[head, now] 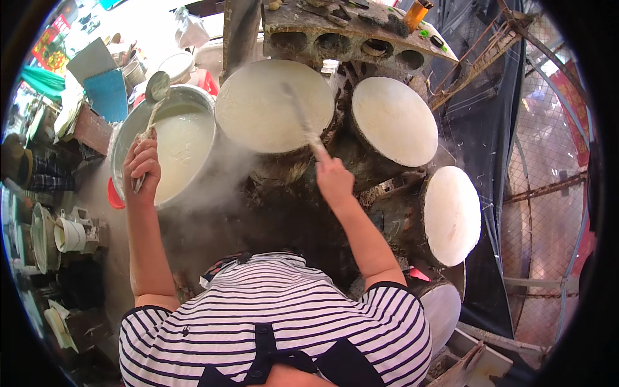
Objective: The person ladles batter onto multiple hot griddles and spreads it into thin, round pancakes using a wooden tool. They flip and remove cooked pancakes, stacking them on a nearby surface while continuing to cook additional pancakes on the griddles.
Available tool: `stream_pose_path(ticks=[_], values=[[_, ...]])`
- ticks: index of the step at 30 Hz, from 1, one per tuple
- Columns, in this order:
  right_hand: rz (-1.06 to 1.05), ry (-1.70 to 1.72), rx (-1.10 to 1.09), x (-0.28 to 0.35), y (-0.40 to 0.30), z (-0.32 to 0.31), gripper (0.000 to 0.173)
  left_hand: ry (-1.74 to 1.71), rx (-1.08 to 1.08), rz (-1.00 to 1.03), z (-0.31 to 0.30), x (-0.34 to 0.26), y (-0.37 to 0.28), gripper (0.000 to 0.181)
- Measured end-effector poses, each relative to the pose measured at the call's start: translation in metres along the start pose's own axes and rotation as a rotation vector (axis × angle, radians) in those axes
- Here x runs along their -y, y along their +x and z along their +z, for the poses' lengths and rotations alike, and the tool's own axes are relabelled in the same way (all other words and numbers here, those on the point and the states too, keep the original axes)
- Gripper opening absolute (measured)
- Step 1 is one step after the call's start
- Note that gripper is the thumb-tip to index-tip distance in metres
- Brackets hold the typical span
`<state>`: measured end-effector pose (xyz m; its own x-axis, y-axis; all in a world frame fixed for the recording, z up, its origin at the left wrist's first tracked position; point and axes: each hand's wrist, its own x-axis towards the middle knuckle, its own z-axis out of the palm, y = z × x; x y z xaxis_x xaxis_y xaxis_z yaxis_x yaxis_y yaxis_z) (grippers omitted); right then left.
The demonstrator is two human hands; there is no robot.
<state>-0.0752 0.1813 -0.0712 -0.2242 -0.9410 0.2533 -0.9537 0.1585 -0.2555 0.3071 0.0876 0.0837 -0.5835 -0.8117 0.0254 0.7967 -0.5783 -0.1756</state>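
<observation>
My left hand (143,162) grips the handle of a metal ladle (158,87), raised over the near left side of a large metal basin (211,104). Pale, creamy batter (181,150) lies in that basin. In my right hand (333,180) is a long, flat spatula (299,110), its handle pale and crusted. The spatula's blade is blurred and reaches over a round griddle (271,130) coated with a whitish layer. Whether the blade touches the layer, I cannot tell. Steam drifts between the basin and my right hand.
More round griddles with white tops curve along my right: one beside the first (395,121), another lower (452,216), and a partly hidden one (441,314). Behind stands a ledge of hollow blocks (346,46) bearing an orange container (417,15). A white bucket (70,235) is at left.
</observation>
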Motion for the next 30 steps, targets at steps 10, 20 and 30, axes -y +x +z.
stream_pose_path(ticks=[10,20,30], values=[[-0.11,-0.005,0.109,-0.017,0.011,0.012,0.049,-0.031,-0.152,0.139,-0.053,-0.037,-0.058,0.019],[0.129,0.609,0.294,0.124,0.028,0.056,0.036,0.099,-0.432,0.139,-0.133,-0.154,-0.082,0.019],[-0.32,-0.176,0.745,0.317,0.1,0.181,0.012,0.831,-1.053,0.005,-0.212,-0.262,-0.083,0.015]])
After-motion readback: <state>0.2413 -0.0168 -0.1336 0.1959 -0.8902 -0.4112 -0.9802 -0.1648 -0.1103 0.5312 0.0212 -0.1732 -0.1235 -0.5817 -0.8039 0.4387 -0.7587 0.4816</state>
